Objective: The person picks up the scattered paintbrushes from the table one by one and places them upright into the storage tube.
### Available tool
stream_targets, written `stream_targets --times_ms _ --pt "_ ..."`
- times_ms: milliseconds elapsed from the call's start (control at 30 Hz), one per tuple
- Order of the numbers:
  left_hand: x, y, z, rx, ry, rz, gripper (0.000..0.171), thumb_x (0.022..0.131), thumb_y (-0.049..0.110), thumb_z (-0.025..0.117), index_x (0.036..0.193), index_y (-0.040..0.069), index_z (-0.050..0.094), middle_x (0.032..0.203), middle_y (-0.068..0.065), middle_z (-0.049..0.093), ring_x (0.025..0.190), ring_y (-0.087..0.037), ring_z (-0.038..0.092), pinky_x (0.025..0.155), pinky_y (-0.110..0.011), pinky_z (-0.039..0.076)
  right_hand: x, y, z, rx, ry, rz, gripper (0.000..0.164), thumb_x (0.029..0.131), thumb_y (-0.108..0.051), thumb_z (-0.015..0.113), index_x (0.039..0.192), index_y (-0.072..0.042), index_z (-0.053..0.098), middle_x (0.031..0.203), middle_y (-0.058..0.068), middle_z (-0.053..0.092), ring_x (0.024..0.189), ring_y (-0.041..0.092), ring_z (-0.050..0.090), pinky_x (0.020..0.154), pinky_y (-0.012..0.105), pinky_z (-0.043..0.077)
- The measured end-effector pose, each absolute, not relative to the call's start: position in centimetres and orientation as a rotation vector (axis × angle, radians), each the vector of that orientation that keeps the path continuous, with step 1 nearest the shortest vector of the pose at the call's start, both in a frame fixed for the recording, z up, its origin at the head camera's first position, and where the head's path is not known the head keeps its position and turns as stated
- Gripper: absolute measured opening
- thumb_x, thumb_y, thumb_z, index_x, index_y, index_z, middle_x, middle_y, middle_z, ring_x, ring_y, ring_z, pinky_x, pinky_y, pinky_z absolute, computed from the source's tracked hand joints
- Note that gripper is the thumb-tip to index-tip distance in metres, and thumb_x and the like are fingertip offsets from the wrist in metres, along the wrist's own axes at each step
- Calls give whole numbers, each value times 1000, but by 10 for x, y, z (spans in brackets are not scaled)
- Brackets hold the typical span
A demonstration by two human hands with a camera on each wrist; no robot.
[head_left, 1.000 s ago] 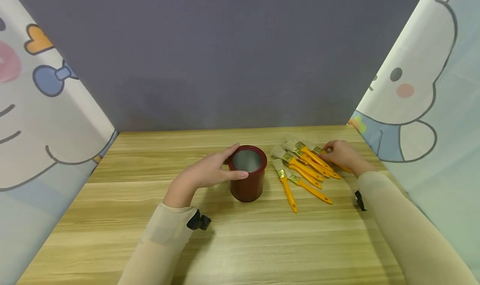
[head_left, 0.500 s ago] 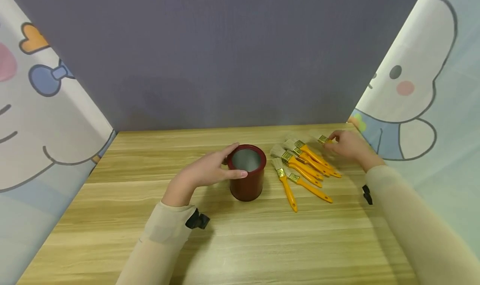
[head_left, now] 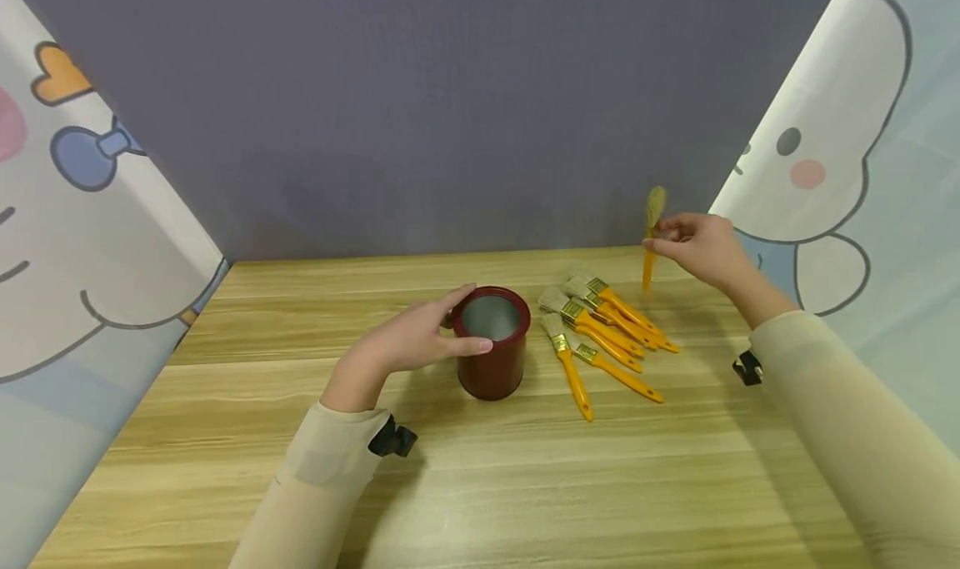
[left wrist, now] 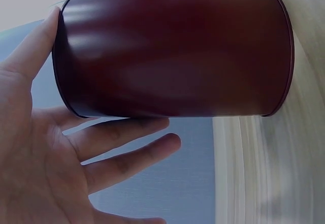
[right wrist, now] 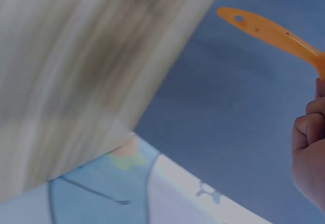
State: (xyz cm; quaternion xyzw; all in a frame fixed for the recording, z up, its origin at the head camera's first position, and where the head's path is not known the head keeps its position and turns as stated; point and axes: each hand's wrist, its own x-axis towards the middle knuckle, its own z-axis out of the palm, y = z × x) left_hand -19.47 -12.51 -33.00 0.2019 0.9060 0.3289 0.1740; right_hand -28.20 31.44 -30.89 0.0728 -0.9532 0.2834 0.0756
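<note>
A dark red can (head_left: 491,373) with a grey inside stands upright on the table in the head view. My left hand (head_left: 408,336) holds it near the rim, thumb on the near side and fingers at the far left side. In the left wrist view the can (left wrist: 172,51) lies between thumb and fingers, the lower fingers spread. Up off the table, my right hand (head_left: 705,248) pinches a paintbrush (head_left: 648,271) upright, bristles on top and yellow handle down. The right wrist view shows the brush's handle (right wrist: 274,33); its bristles are out of frame there.
Several yellow-handled paintbrushes (head_left: 615,336) lie in an overlapping group right of the can on the wooden table (head_left: 525,486). A grey wall (head_left: 465,119) rises behind the table. Printed cloths hang at the left and right sides.
My right hand has picked up a paintbrush from the right end of the group, lifted it and turned it upright. The left hand and the can have stayed in place.
</note>
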Motion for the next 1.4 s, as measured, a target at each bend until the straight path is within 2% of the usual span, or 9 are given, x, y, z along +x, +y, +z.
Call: stream_targets --times_ms 133,267,500,667,900,1000,1133,1233,1400 --pt "-196 -126 -331 552 2557 957 103 91 67 75 171 33 20 153 -3 59 145 -28 57 118 -53 47 -278 300 -294 205 -2823 913 59 98 -57 71 126 -5 73 66 0 49 57 16 37 68 32 40" --pt "-196 -126 -333 546 2555 966 103 90 67 76 171 34 21 153 -3 59 145 -27 56 119 -53 46 -273 287 -281 205 -2829 969 66 97 -61 71 135 -8 70 58 -7 32 54 13 29 74 34 39" --pt "-196 -126 -334 536 2567 969 103 90 68 76 171 34 22 154 -3 58 145 -27 56 119 -53 46 -263 261 -265 269 -2771 1105 66 93 -61 77 135 -11 72 56 -9 29 53 12 25 67 29 41" --pt "-196 -127 -336 544 2580 971 102 90 68 76 171 35 22 153 -1 59 141 -27 61 117 -53 48 -253 239 -253 314 -2716 1218 61 92 -58 79 133 -12 74 54 -10 29 52 12 25 74 26 44" --pt "-196 -127 -338 545 2591 972 102 89 69 75 170 37 22 154 -1 59 138 -26 64 117 -52 49 -240 209 -244 405 -2538 1462 46 95 -38 83 125 -4 76 53 -10 29 52 12 23 62 27 39" --pt "-196 -127 -338 546 2588 982 103 89 70 75 171 36 22 153 0 60 138 -26 64 116 -52 50 -235 198 -244 453 -2480 1566 41 95 -29 83 122 0 76 52 -10 28 51 14 23 63 26 41" --pt "-196 -126 -340 554 2585 999 102 89 69 76 170 37 23 149 1 63 138 -26 64 115 -52 51 -229 187 -250 517 -2478 1597 32 95 -26 83 115 0 77 52 -8 28 52 15 22 67 25 44" --pt "-196 -127 -340 550 2580 1014 102 89 69 76 170 39 23 148 2 64 138 -26 64 115 -52 51 -226 180 -257 559 -2505 1606 27 96 -26 82 109 -3 77 55 -7 27 54 14 21 61 27 38" --pt "-196 -127 -341 545 2583 1018 101 89 69 76 170 39 23 147 1 64 138 -27 64 115 -53 51 -222 173 -269 614 -2585 1635 33 96 -25 82 119 -2 75 58 -7 25 56 12 21 69 24 43"
